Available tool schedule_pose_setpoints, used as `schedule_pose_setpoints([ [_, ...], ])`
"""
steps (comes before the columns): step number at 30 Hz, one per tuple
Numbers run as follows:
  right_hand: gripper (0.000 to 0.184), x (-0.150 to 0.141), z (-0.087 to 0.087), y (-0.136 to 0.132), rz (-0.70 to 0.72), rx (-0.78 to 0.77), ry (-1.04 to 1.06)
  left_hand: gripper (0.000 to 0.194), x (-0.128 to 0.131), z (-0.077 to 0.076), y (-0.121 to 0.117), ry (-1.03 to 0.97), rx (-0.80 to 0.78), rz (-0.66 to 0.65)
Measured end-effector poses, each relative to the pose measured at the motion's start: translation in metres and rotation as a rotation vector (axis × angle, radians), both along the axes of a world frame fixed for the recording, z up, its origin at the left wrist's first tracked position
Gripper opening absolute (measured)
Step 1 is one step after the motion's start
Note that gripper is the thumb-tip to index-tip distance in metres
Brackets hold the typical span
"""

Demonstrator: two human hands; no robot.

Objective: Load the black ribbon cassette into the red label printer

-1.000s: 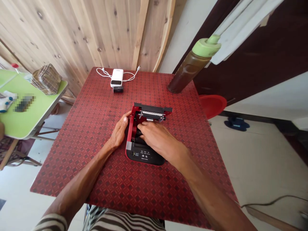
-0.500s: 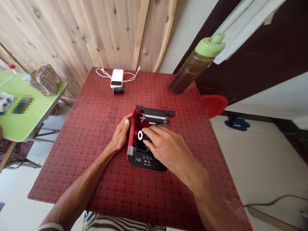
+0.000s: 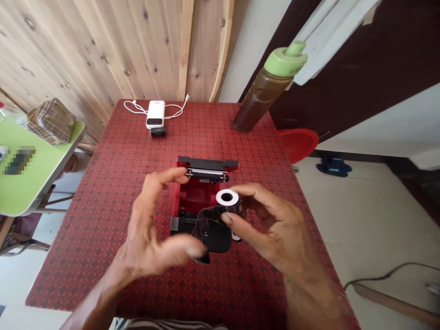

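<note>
A small red and black printer (image 3: 192, 195) sits open in the middle of the red patterned table (image 3: 120, 183), its lid tilted back. My right hand (image 3: 271, 224) is raised above the printer's front and pinches a dark roll with a white core (image 3: 227, 204); a loose dark strip hangs from the roll. My left hand (image 3: 154, 233) hovers beside it with fingers spread, its thumb blurred near the hanging strip and holding nothing I can see.
A white power bank with a cable (image 3: 155, 114) and a small black item lie at the table's far edge. A tall brown bottle with a green cap (image 3: 264, 91) stands far right. A green side table with a plaid hat (image 3: 51, 126) is at left. A red stool (image 3: 297, 142) stands beyond the table.
My right hand lifted the roll out of the printer and toward me. My left hand left the printer's side and rose next to the roll. The camera shifted slightly.
</note>
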State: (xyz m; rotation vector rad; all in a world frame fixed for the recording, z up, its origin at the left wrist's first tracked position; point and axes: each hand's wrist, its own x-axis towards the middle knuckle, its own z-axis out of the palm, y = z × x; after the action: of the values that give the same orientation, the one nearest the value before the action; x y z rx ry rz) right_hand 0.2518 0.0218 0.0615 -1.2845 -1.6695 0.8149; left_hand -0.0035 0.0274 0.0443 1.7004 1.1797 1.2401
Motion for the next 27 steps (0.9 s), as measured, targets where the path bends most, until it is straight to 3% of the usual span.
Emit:
schedule_pose_setpoints([
  [2, 0.02, 0.0, -0.003, -0.002, 0.015, -0.083, 0.093, 0.097, 0.008, 0.019, -0.011, 0.066, -0.055, -0.121],
  [5, 0.022, 0.002, -0.006, -0.005, 0.133, -0.219, 0.301, 0.05, 0.017, 0.028, -0.011, 0.101, -0.141, -0.234],
  [7, 0.032, 0.005, -0.008, -0.006, 0.254, -0.315, 0.418, 0.038, 0.02, 0.026, -0.005, 0.071, -0.189, -0.285],
  [11, 0.041, 0.01, -0.012, -0.009, 0.348, -0.359, 0.46, 0.037, 0.02, 0.022, 0.002, -0.008, -0.19, -0.306],
  [14, 0.044, 0.009, -0.015, -0.016, 0.335, -0.383, 0.475, 0.028, 0.02, 0.024, 0.001, -0.015, -0.118, -0.273],
  [16, 0.056, 0.006, -0.015, -0.023, 0.319, -0.391, 0.493, 0.026, 0.022, 0.027, -0.002, -0.018, -0.09, -0.221],
  [19, 0.069, 0.002, -0.01, -0.035, 0.222, -0.285, 0.439, 0.023, 0.027, 0.031, -0.01, -0.027, -0.114, -0.174],
  [23, 0.05, 0.002, 0.003, -0.045, 0.095, -0.062, 0.125, 0.028, 0.037, 0.033, -0.021, -0.027, -0.138, -0.212],
  [27, 0.031, 0.014, 0.008, -0.051, 0.139, 0.065, 0.075, 0.036, 0.044, 0.033, -0.025, -0.094, -0.195, -0.307],
])
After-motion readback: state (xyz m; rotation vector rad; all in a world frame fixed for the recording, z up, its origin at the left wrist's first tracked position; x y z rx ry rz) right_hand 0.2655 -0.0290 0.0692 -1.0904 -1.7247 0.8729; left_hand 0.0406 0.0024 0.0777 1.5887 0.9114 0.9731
